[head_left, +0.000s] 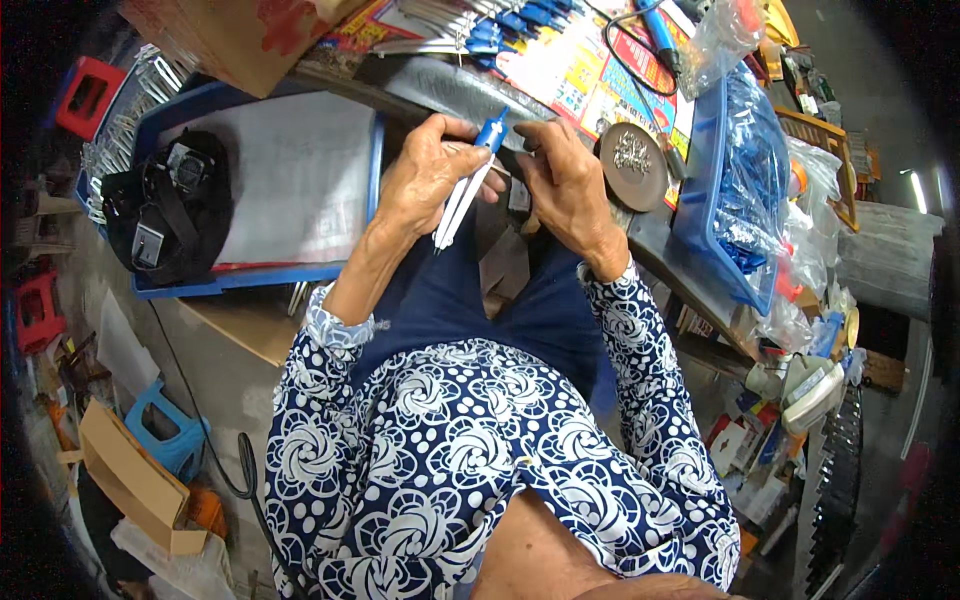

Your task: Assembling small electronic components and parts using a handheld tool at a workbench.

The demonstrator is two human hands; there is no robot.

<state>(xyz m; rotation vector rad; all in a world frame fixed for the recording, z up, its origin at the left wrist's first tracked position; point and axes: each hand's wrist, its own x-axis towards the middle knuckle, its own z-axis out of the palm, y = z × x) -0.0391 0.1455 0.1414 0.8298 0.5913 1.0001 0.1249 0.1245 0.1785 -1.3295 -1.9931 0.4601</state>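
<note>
My left hand [425,172] is closed around a drawing compass [492,133], gripping it between thumb and fingers just below its blue head. Its two white legs hang down close together, with the points toward my lap. Just to the right of the head, my right hand [570,185] has its thumb and fingers curled together. Whatever it may be pinching is too small or hidden to make out. Beside that hand, a round brown dish [620,190] holds a heap of small metal pieces. More compasses with blue heads and white legs [485,35] lie on the bench beyond my hands.
At right stands a blue bin [708,175] of bagged blue parts. A blue tool with a cord [657,35] lies at the back. A blue-rimmed tray [372,190] at left carries a black pouch [165,205]. A cardboard box [235,40] sits at the back left.
</note>
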